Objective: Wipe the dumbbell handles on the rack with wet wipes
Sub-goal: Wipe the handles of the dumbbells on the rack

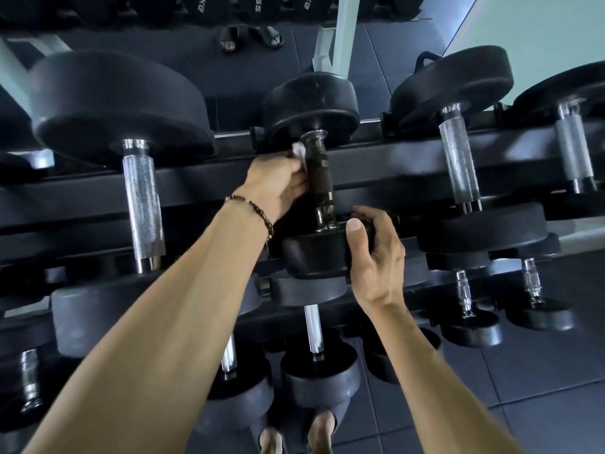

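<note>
Mirror-backed rack: your left hand pinches wipe vs dark handle, wipe mostly hidden; right hand grips near dumbbell head, fingertips hidden.

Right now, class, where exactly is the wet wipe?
In the head view, the wet wipe sits just left of centre, pinched in the left hand against the upper end of the dark dumbbell handle, just under that dumbbell's far head.
</note>
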Available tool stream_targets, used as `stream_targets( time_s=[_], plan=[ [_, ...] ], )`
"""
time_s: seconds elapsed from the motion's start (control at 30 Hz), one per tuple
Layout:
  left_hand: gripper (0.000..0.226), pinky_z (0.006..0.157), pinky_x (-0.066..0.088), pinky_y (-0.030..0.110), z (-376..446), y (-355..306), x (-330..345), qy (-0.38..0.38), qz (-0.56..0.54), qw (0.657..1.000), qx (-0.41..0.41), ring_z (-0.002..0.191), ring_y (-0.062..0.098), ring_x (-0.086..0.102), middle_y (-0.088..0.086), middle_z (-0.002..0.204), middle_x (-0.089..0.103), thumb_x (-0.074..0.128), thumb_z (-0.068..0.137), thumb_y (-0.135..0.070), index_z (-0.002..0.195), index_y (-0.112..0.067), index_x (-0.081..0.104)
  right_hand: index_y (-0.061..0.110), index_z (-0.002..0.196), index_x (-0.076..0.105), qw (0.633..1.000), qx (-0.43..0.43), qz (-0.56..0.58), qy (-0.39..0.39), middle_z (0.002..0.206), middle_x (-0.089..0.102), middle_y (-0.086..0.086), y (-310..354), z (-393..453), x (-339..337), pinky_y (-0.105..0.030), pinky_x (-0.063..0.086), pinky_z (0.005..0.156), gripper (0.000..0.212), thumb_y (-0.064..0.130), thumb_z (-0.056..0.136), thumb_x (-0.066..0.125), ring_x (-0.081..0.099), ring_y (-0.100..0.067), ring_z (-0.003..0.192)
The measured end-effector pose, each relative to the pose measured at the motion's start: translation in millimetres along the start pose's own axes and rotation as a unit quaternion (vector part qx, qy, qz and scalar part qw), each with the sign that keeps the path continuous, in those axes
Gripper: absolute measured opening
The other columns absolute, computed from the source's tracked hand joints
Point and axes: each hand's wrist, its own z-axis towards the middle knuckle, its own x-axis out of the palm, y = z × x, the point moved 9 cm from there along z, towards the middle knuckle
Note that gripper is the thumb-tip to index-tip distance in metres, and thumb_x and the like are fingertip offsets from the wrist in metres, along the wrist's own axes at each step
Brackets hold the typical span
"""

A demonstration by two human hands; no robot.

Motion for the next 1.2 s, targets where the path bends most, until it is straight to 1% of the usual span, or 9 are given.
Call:
stream_targets(
  time_s=[0.07,0.23,0.43,0.57,0.77,0.93,1.0,1.1,1.2],
  plan=[
    [0.022,0.046,0.056,0.029,6,-4,4,-0.009,-0.035,0.999,-0.009,0.060,0.017,0.069,0.005,0.067,0.070,0.048,0.099,0.005,0.086,-0.009,0.060,0.016,0.113,0.063,1.000,-0.001,0.001,-0.002,0.105,0.064,0.003,-1,1,0,-0.043,0.050,0.090,0.057,0.061,0.086,0.041,0.059,-0.017,0.102],
    [0.021,0.061,0.060,0.030,-10,18,-3,0.060,0.124,0.990,-0.035,0.068,0.018,0.068,0.002,0.071,0.069,0.056,0.095,0.003,0.082,-0.013,0.062,0.017,0.112,0.063,1.000,-0.002,0.000,-0.004,0.105,0.063,0.005,-2,1,-1,-0.037,0.050,0.087,0.056,0.060,0.086,0.040,0.058,-0.014,0.101],
    [0.022,0.061,0.055,0.034,9,6,10,0.032,-0.004,0.998,-0.058,0.075,0.016,0.069,0.005,0.089,0.069,0.041,0.102,-0.001,0.097,-0.013,0.058,0.018,0.113,0.062,1.000,-0.006,-0.006,0.000,0.103,0.062,0.007,-2,1,1,-0.029,0.047,0.085,0.056,0.061,0.087,0.039,0.058,-0.014,0.101],
    [0.024,0.059,0.056,0.032,-13,37,-5,0.079,0.152,0.979,-0.112,0.071,0.018,0.068,0.005,0.080,0.069,0.048,0.099,0.000,0.083,-0.012,0.063,0.017,0.113,0.063,1.000,-0.011,-0.007,0.000,0.104,0.062,0.007,-2,1,0,-0.029,0.048,0.084,0.057,0.062,0.087,0.038,0.058,-0.014,0.100],
    [0.030,0.061,0.056,0.029,6,4,3,0.050,0.076,0.995,-0.042,0.069,0.014,0.070,-0.001,0.068,0.072,0.043,0.098,0.007,0.087,-0.014,0.061,0.016,0.113,0.062,1.000,-0.013,-0.007,0.004,0.103,0.060,0.009,-1,2,1,-0.022,0.043,0.085,0.057,0.061,0.087,0.039,0.057,-0.012,0.101],
    [0.037,0.050,0.049,0.018,-17,28,-6,0.134,0.362,0.920,-0.074,0.052,0.009,0.059,0.000,0.061,0.064,0.040,0.093,0.014,0.076,-0.014,0.060,0.016,0.113,0.062,1.000,-0.007,-0.010,-0.007,0.106,0.062,0.006,-3,1,-1,-0.033,0.048,0.087,0.056,0.060,0.087,0.039,0.058,-0.015,0.101],
    [0.040,0.045,0.044,0.016,-18,32,-5,0.139,0.349,0.923,-0.081,0.040,0.006,0.052,-0.003,0.050,0.059,0.038,0.091,0.016,0.071,-0.013,0.055,0.016,0.114,0.063,1.000,-0.004,-0.012,-0.009,0.108,0.062,0.005,-2,1,0,-0.035,0.048,0.090,0.056,0.059,0.087,0.040,0.058,-0.014,0.103],
    [0.033,0.056,0.057,0.024,-4,22,-1,0.110,0.167,0.976,-0.084,0.060,0.012,0.064,0.001,0.065,0.066,0.044,0.094,0.013,0.076,-0.011,0.059,0.016,0.115,0.062,1.000,0.002,-0.013,-0.005,0.110,0.062,0.005,-1,0,1,-0.035,0.047,0.091,0.057,0.060,0.086,0.040,0.057,-0.014,0.106],
    [0.027,0.073,0.056,0.027,-5,39,0,0.143,0.213,0.957,-0.132,0.077,0.015,0.065,0.006,0.094,0.068,0.044,0.097,0.007,0.091,-0.011,0.064,0.016,0.116,0.062,1.000,0.000,-0.021,-0.007,0.111,0.063,0.004,-1,0,2,-0.031,0.047,0.090,0.059,0.061,0.086,0.039,0.057,-0.012,0.106]
  ],
)
